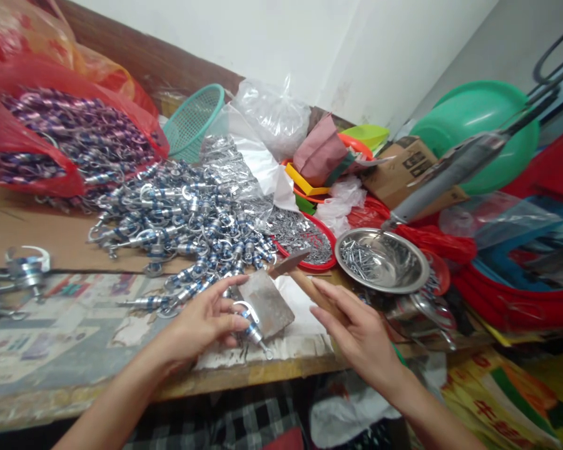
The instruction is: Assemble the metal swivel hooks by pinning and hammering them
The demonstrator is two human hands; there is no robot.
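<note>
My left hand [211, 319] rests over the bench with its fingers and thumb closed on a small silver metal fitting [251, 331] that has blue bands, a curved white hook and a ring at its lower end. The fitting lies against a flat metal block [272, 309]. Beyond that block is the head of a hammer [288, 264]. My right hand [356, 331] is closed round the hammer's wooden handle, at the right of the block. A large heap of similar metal fittings [169, 219] lies behind my left hand.
A red dish [328, 247] of small pins and a steel bowl [403, 269] with nails stand behind my right hand. At the left is a red bag [70, 178] full of purplish parts. A grey-handled lever [431, 190] reaches over the bowl from the right.
</note>
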